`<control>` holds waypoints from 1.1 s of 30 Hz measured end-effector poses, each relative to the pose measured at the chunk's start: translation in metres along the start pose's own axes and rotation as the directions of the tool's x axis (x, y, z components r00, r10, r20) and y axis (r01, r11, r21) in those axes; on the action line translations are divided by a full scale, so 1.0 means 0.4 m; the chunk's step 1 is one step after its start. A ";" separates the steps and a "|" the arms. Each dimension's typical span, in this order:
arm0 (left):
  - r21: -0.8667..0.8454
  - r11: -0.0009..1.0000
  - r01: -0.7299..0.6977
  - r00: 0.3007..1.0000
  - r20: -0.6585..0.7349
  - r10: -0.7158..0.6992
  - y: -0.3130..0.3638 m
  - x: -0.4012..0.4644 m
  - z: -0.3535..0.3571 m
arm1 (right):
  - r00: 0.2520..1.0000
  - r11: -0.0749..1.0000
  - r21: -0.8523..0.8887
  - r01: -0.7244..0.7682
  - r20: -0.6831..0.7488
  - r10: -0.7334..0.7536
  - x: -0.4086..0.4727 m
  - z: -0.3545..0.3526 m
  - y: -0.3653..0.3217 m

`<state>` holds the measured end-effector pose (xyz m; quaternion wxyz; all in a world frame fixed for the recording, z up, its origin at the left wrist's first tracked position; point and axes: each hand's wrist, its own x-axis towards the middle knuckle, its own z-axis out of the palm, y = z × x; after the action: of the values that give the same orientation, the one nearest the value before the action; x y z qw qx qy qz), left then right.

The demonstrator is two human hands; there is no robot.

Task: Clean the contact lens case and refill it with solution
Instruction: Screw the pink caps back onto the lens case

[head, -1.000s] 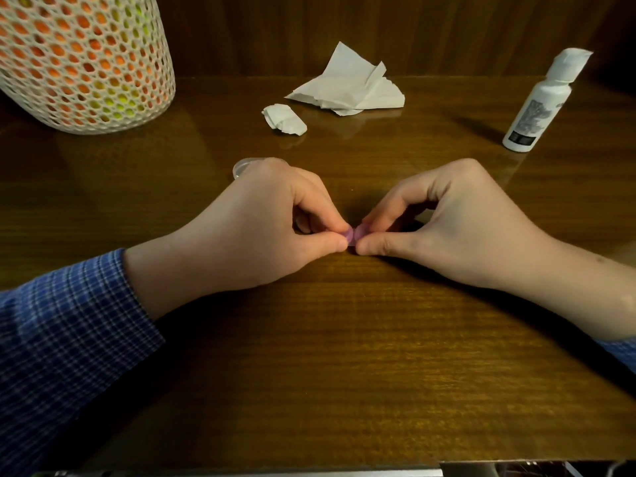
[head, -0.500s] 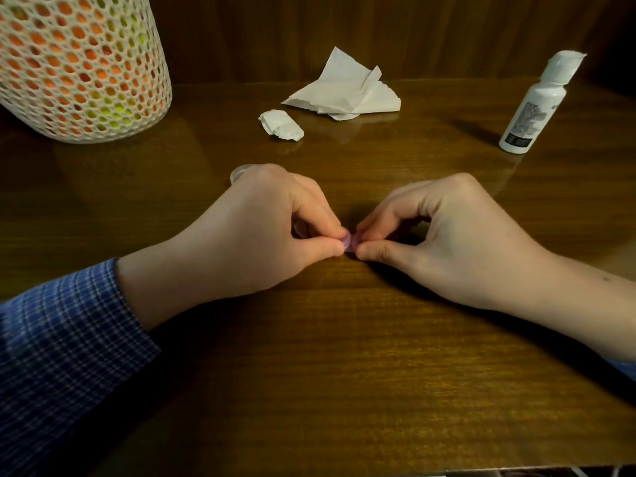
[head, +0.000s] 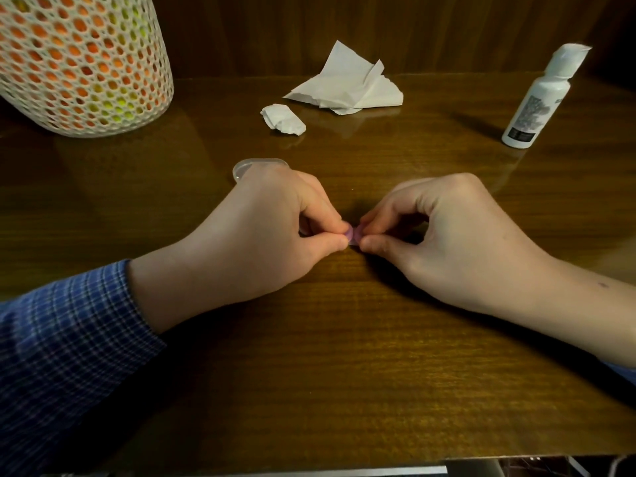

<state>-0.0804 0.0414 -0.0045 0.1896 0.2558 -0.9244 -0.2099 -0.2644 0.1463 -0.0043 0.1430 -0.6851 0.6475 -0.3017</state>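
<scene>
A small purple contact lens case (head: pixel 353 234) sits pinched between both hands at the middle of the wooden table (head: pixel 344 356). My left hand (head: pixel 261 232) grips its left side with thumb and fingers; my right hand (head: pixel 444 232) grips its right side. Most of the case is hidden by the fingertips. A clear round lid (head: pixel 246 165) lies on the table just behind my left hand, partly covered by it. The white solution bottle (head: pixel 537 98), cap on, stands at the far right.
A crumpled white tissue (head: pixel 347 86) and a smaller wad (head: pixel 284 119) lie at the back centre. A white mesh basket (head: pixel 79 60) with orange and yellow contents stands at the back left. A wooden wall rises behind. The table's front edge runs near the bottom.
Both hands stay pinched on the purple case at the same spot; the fingers have shifted only slightly. The view has tilted a little.
</scene>
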 end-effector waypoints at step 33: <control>-0.010 0.986 0.166 0.986 0.005 -0.166 -0.251 0.000 -0.126 | 0.957 0.931 -0.250 0.267 0.185 -0.225 0.310 0.067 -0.070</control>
<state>-0.0179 -0.0518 -0.0108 0.1707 0.3303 -0.8993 -0.2304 -0.2283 0.0237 0.0198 0.0578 -0.7952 0.5786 -0.1720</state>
